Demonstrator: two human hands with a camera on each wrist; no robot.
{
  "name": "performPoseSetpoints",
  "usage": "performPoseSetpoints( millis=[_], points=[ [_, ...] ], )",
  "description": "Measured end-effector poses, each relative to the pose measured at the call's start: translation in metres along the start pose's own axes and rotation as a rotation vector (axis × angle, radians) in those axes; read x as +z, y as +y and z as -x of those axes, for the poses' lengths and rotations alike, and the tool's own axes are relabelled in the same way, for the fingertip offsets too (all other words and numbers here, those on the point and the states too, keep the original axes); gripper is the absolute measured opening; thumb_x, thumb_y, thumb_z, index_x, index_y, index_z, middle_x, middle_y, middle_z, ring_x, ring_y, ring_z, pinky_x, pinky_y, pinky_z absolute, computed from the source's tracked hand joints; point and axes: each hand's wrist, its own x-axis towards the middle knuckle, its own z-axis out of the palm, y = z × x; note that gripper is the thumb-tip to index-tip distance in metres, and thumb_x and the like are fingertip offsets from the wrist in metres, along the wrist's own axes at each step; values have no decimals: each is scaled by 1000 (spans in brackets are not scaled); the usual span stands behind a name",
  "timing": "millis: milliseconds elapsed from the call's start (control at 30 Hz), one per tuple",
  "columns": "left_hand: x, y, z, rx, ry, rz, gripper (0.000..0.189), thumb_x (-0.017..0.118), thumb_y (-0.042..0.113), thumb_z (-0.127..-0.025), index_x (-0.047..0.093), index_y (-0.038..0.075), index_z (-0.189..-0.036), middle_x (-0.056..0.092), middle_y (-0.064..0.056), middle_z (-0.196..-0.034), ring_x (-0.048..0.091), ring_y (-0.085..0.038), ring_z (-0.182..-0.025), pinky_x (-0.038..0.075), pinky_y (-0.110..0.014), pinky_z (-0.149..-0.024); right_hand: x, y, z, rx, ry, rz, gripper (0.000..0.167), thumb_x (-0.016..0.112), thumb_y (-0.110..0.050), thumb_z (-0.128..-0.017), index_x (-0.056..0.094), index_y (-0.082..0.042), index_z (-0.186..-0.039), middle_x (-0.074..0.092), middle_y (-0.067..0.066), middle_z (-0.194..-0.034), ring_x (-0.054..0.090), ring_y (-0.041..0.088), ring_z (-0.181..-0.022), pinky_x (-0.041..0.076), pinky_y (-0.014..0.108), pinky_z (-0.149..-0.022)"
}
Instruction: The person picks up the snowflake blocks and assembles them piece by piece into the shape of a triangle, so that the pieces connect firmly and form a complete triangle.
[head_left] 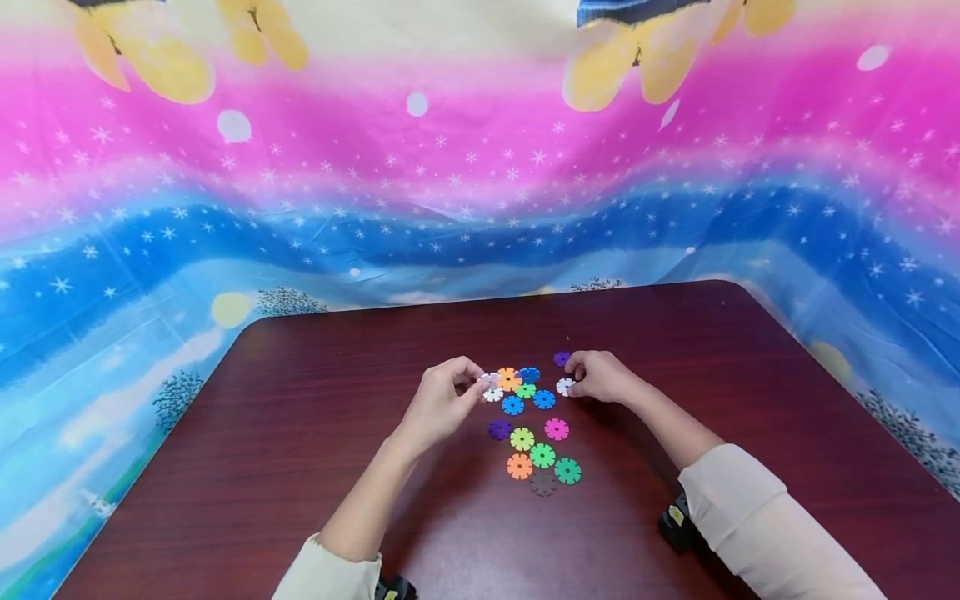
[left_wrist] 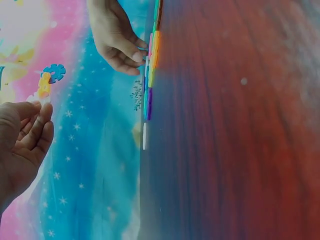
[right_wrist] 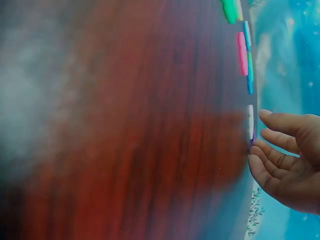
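Observation:
Between thumb and fingertips, my left hand (head_left: 444, 400) pinches a white notched disc. Joined to it in a row are an orange disc (head_left: 508, 379) and a blue disc (head_left: 529, 374); the left wrist view shows this chain, its blue disc (left_wrist: 54, 73) at the far end, lifted off the table. My right hand (head_left: 602, 377) is low over the table, its fingers loosely bent beside a loose white disc (head_left: 566, 387). In the right wrist view that white disc (right_wrist: 250, 121) lies by the thumb and fingertips, ungripped. A purple disc (head_left: 562, 358) lies just beyond.
Several loose notched discs lie on the dark wooden table (head_left: 300, 467), among them a pink disc (head_left: 557, 429), a dark green disc (head_left: 567, 471) and a brown disc (head_left: 543, 482). A patterned cloth (head_left: 465, 192) hangs behind the table's far edge.

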Motion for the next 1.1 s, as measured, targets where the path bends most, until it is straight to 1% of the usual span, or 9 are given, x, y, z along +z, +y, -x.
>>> performPoseSetpoints(
  millis=[233, 367, 433, 567, 700, 867, 1100],
  points=[
    [0, 0, 0, -5, -1, -3, 4, 62, 7, -88, 60, 7, -85, 58, 5, -66, 54, -8, -58, 47, -25, -52, 3, 4, -8, 3, -11, 34, 31, 74, -10, -76, 63, 2, -103, 57, 9, -84, 50, 23, -77, 46, 33, -67],
    [0, -1, 0, -2, -5, -2, 4, 62, 7, -88, 60, 6, -85, 58, 5, -67, 55, -10, -58, 46, -25, -52, 4, 5, -9, 25, -15, 26, 24, 75, -10, -76, 65, -1, -96, 57, 8, -83, 50, 22, -76, 46, 32, -66],
    [-1, 0, 0, -4, -7, 1, 4, 62, 7, -88, 60, 6, -85, 59, 4, -67, 55, -11, -59, 46, -25, -52, 4, 4, -9, 22, -16, 22, 21, 74, -9, -76, 65, -1, -93, 56, 8, -82, 49, 22, -76, 45, 32, -65],
    [-1, 1, 0, -12, -9, 3, 4, 62, 7, -88, 60, 6, -85, 59, 4, -67, 55, -11, -59, 47, -25, -53, 5, 3, -8, 18, -4, 11, 20, 75, -7, -75, 61, -2, -89, 54, 6, -77, 48, 21, -73, 44, 31, -64],
    [0, 0, 0, -6, -5, -5, 4, 62, 6, -88, 60, 6, -84, 59, 4, -67, 55, -11, -59, 47, -25, -53, 6, 3, -6, 24, 12, -9, 21, 74, -4, -75, 58, -4, -89, 52, 5, -73, 48, 19, -68, 43, 30, -61],
    [0, -1, 0, 3, 1, -18, 5, 63, 4, -87, 60, 7, -84, 58, 5, -66, 56, -13, -59, 46, -25, -53, 7, 5, -5, 26, 34, -27, 18, 71, -1, -77, 58, -4, -89, 51, 4, -70, 47, 18, -64, 42, 29, -59],
    [0, -2, 1, 12, -11, -13, 4, 63, 5, -87, 60, 6, -84, 62, -10, -70, 56, -16, -60, 46, -24, -53, 4, 7, 1, -4, 53, -87, 14, 66, 3, -78, 57, -4, -85, 51, 4, -70, 48, 18, -62, 43, 29, -57]
  ],
)
